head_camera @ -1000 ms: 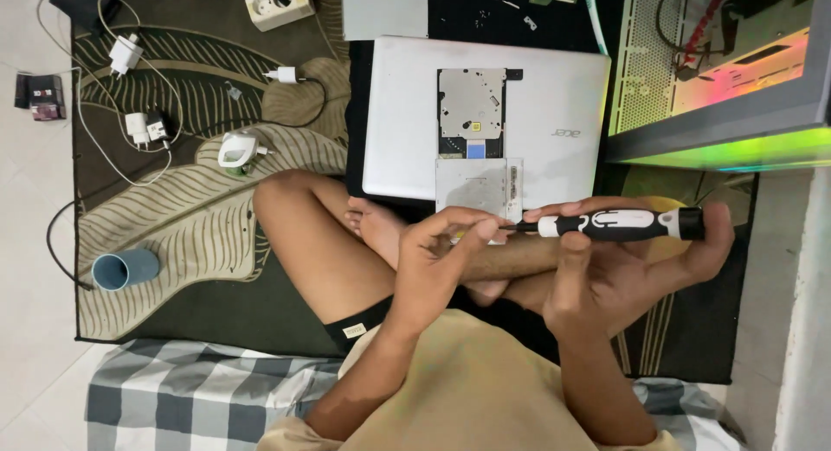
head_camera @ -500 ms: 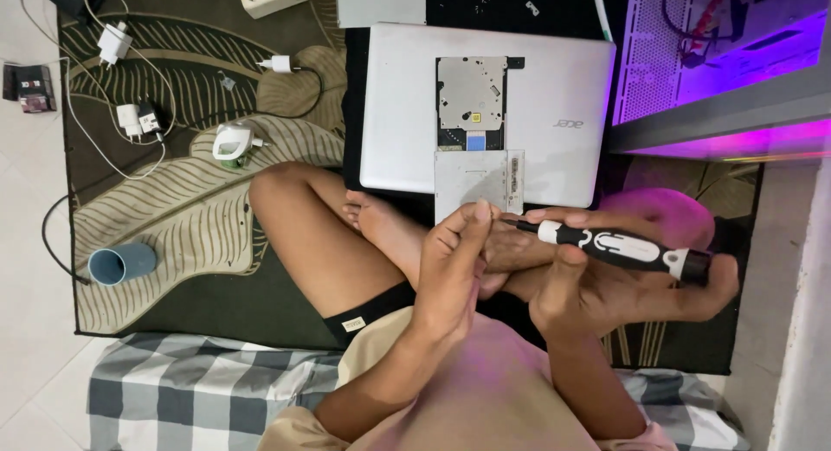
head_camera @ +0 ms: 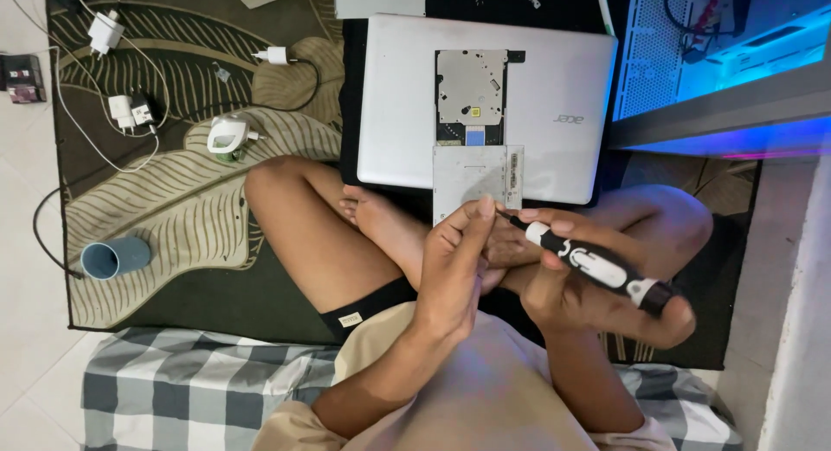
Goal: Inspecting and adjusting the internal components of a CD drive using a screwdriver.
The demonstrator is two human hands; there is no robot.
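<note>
The right hand (head_camera: pixel 597 299) wraps one black-and-white electric screwdriver (head_camera: pixel 597 269), its fingers (head_camera: pixel 563 228) closed around the barrel and the tool slanting up-left. The left hand (head_camera: pixel 454 265) stands upright just beside it, fingers (head_camera: pixel 479 215) pinched together at the bit tip; whether they grip the bit itself or something tiny I cannot tell. Both hands hover over the crossed legs, above a checked cloth (head_camera: pixel 173 382).

Just beyond the fingertips lies one silver laptop (head_camera: pixel 554 87), bottom up, with one optical drive (head_camera: pixel 470 87) resting on it and a metal plate (head_camera: pixel 476 176) nearest the tip. Far left of the fingers, on the leaf-patterned rug (head_camera: pixel 173 209), stand one blue cup (head_camera: pixel 114 257) and four white chargers: (head_camera: pixel 106 31), (head_camera: pixel 275 55), (head_camera: pixel 130 112), (head_camera: pixel 228 135). Far right glows one computer case (head_camera: pixel 727 53).

Against half a second ago, the screwdriver tilts more steeply, the left fingertips sit closer on the tip, and the case light has turned from purple to blue.
</note>
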